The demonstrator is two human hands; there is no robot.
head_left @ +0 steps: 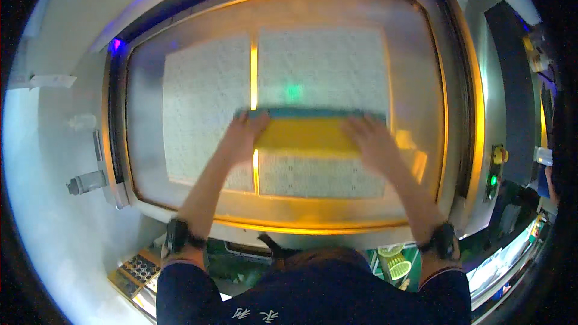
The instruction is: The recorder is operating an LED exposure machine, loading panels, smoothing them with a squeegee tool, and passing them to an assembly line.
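A wide yellow bar with a blue-green far edge (pixel 307 135) lies crosswise in front of me, over the lower part of the right-hand panel and the gap. Motion blurs it, and I cannot tell whether it is a squeegee or a roller. My left hand (pixel 245 129) is closed on its left end, and my right hand (pixel 368 133) is closed on its right end. The thumbs are hidden. Beneath are two pale, finely patterned panels, the left panel (pixel 205 102) and the right panel (pixel 325 66). A bright yellow strip (pixel 253 75) shows between them.
A metal frame with yellow-lit edges (pixel 447 144) surrounds the panels. On the right stands a control box with a green light and a knob (pixel 495 171). A grey cylinder (pixel 87 182) juts out at the left. Green baskets (pixel 397 266) sit below, near my body.
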